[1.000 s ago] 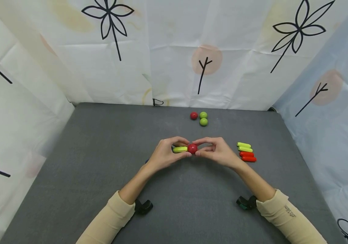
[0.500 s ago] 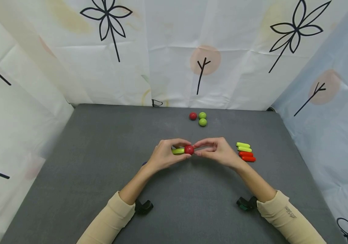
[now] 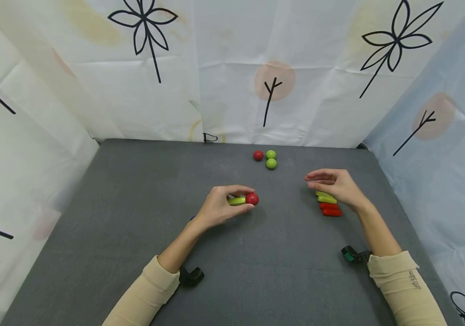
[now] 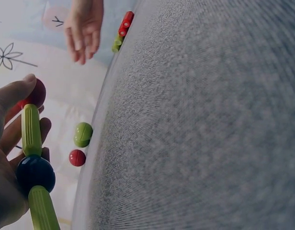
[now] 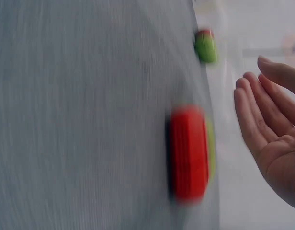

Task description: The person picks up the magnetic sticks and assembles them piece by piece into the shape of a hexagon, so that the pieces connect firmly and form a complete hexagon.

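My left hand holds a chain of toy building pieces over the grey table, thumb and fingertips pinching its red ball. In the left wrist view, a ribbed yellow-green rod joins that ball to a dark blue ball. A second yellow-green rod continues from the blue one and leaves the frame. Some red shows behind the upper rod, partly hidden by the thumb. My right hand, fingers extended and holding nothing, hovers above two yellow-green rods and two red rods lying side by side.
Toward the table's back edge lie a loose red ball and two green balls. White patterned cloth hangs behind and on both sides of the grey table. Each wrist wears a black camera mount.
My right hand has left the red ball and moved right to the row of rods. The left hand keeps its hold; the chain shifted slightly left earlier.
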A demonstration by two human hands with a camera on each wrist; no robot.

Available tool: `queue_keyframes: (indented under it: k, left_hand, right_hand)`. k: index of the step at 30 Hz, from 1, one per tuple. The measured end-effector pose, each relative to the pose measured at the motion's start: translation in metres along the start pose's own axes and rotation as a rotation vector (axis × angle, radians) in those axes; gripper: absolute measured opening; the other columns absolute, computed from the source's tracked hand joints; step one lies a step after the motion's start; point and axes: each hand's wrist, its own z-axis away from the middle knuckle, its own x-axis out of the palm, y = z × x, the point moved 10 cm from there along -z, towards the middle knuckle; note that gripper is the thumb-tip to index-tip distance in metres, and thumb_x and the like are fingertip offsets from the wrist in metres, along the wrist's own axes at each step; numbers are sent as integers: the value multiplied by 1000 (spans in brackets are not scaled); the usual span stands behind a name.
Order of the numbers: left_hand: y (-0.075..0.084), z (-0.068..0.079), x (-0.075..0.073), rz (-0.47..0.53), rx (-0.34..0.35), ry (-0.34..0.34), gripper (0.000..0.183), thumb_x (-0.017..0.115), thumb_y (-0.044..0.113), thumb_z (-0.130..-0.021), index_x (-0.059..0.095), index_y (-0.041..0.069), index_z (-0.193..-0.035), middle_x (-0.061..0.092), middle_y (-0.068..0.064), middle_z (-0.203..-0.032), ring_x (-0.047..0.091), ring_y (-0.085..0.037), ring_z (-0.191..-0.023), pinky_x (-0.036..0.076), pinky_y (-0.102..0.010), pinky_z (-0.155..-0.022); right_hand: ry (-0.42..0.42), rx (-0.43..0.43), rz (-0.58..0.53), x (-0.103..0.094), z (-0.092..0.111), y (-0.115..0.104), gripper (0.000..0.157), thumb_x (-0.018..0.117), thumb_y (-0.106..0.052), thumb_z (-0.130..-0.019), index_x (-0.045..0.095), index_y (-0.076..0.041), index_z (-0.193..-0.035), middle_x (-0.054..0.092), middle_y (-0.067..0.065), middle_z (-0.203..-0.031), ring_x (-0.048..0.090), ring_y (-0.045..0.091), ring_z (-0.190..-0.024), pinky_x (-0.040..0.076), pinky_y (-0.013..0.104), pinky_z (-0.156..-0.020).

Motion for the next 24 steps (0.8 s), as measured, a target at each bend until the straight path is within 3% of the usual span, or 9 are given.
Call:
queue_keyframes:
  k: [5,11,18,24]
  left_hand:
    - [-1,-1,0,25,5,-2,36,93,25,-89,83,22,-123,83,4,-118,75,-9,-96,59,-26,-80]
    - [-2,-1,1,38,0,-9,36,93,24,-88,83,21,-123,84,4,-119,76,-11,-97,59,-26,-80]
    - [-1,-1,-1,52,0,-5,37,93,24,-88,83,20,-123,84,2,-118,78,-15,-97,60,-27,-80]
    - [-5,-1,-1,51,-28,1,36,93,25,-88,83,21,-122,84,3,-118,78,-22,-97,58,-27,-78]
  right_hand:
    - [-8,43,91,-24,6,32,43,77,-25,-103,70,-1,-138,72,26,-140,71,-10,-104,59,16,-88]
    - [-48,64,163,-31,7,53,40,79,-18,-101,72,2,-135,75,27,-131,69,-7,-97,59,18,-82]
    - [-75,35,192,-32,9,55,32,79,-14,-101,75,3,-127,79,18,-114,70,0,-91,60,23,-76]
    - [-63,22,232,-31,9,52,29,76,-15,-103,76,2,-126,79,23,-117,69,-2,-89,59,23,-76]
